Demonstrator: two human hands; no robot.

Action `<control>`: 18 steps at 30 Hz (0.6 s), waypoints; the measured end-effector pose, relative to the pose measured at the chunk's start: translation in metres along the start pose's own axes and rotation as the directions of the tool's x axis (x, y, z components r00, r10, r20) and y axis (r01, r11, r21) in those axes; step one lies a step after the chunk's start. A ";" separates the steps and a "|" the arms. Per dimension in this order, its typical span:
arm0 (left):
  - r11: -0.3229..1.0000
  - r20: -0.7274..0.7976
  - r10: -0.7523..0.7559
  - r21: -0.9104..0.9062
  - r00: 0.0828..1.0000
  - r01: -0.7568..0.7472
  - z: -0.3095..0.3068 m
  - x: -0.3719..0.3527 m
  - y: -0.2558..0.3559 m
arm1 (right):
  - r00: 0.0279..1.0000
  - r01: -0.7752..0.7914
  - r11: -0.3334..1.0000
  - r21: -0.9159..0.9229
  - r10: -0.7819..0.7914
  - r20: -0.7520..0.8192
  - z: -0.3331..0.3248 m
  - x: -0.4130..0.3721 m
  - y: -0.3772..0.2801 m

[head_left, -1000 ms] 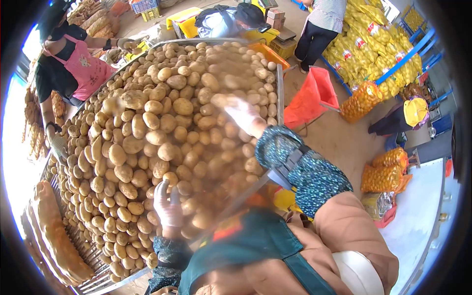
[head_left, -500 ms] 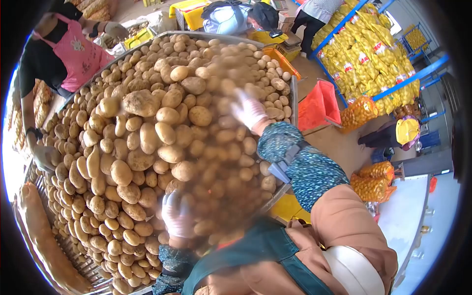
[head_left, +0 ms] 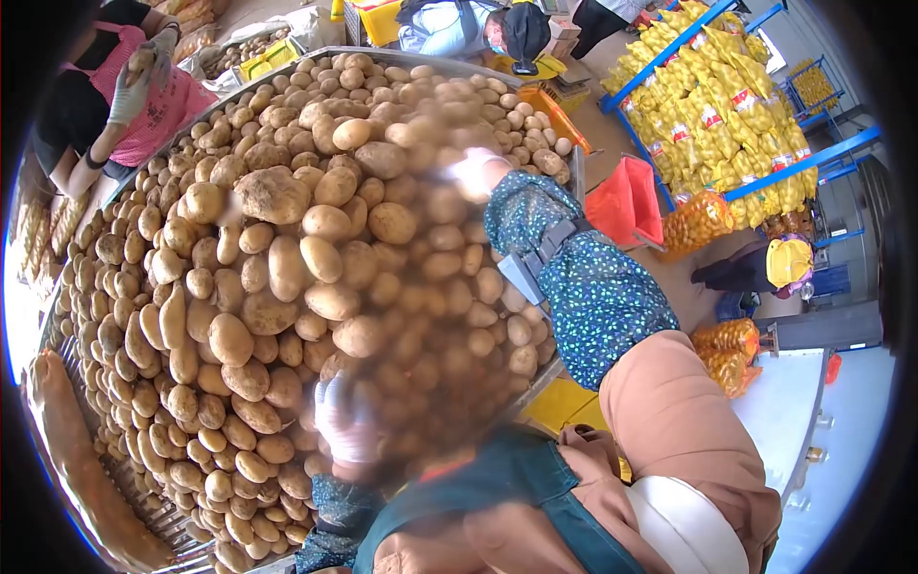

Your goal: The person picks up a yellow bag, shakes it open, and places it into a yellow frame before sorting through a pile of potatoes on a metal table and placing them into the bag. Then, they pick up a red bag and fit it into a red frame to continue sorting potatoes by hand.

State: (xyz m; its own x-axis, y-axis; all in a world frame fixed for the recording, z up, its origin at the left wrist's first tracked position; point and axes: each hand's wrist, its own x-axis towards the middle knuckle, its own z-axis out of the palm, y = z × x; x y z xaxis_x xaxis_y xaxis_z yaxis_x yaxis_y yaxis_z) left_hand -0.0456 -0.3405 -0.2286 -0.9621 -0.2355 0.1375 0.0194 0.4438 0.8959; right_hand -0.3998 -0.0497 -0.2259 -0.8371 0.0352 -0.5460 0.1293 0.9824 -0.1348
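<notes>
A large heap of potatoes [head_left: 287,268] covers the table in front of me. My left hand [head_left: 346,421], in a white glove, lies against the potatoes at the near side. Its fingers look stretched out with nothing visible in them, though a blurred patch covers part of the hand. My right hand [head_left: 475,174], gloved too, reaches over the far right part of the heap. Blur smears its fingers, so their shape and anything in them cannot be made out. A large, knobbly potato [head_left: 273,195] lies on the heap left of the right hand.
A metal rim [head_left: 579,172] borders the table. Across it a co-worker's gloved hands [head_left: 134,86] hold a potato. Another person [head_left: 459,29] bends at the back. A red bin [head_left: 626,201] and stacked yellow net bags [head_left: 717,105] stand right. A long wrapped roll [head_left: 81,469] lies left.
My right hand has moved slightly left and away from me over the heap. My left hand stays nearly in place. The co-worker's hands have come together off the heap, now with a potato.
</notes>
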 end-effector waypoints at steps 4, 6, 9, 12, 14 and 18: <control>0.940 0.061 0.253 0.219 0.966 -0.260 -0.016 0.011 0.024 | 0.963 0.243 0.544 0.803 -0.032 -0.269 0.035 -0.036 0.023; 0.994 0.073 0.046 0.093 0.996 -0.053 -0.021 0.016 0.034 | 0.918 0.397 0.175 0.901 -0.067 -0.391 0.053 -0.051 0.044; 0.936 0.152 0.278 0.176 0.948 -0.303 -0.024 0.052 0.070 | 0.980 0.081 -0.351 0.933 -0.142 -0.139 0.073 -0.114 0.067; 0.816 0.293 0.447 0.252 0.845 -0.520 0.001 0.094 0.110 | 0.953 -0.109 -0.527 0.843 -0.297 -0.062 0.099 -0.171 0.085; 0.724 0.426 0.443 0.349 0.789 -0.595 0.029 0.120 0.117 | 0.980 -0.056 -0.615 0.787 -0.185 -0.076 0.111 -0.207 0.078; 0.398 0.689 0.151 0.613 0.709 -0.682 0.099 0.157 0.118 | 0.972 -0.172 -0.640 0.749 -0.235 0.022 0.127 -0.261 0.090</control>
State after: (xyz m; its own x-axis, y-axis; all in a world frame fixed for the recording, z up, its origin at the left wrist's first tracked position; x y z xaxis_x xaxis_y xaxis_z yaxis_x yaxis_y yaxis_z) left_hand -0.2210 -0.2396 -0.1435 -0.8662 0.4963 -0.0581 0.4970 0.8677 0.0039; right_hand -0.1025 0.0066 -0.2006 -0.8320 -0.2008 -0.5171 0.4595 -0.7718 -0.4395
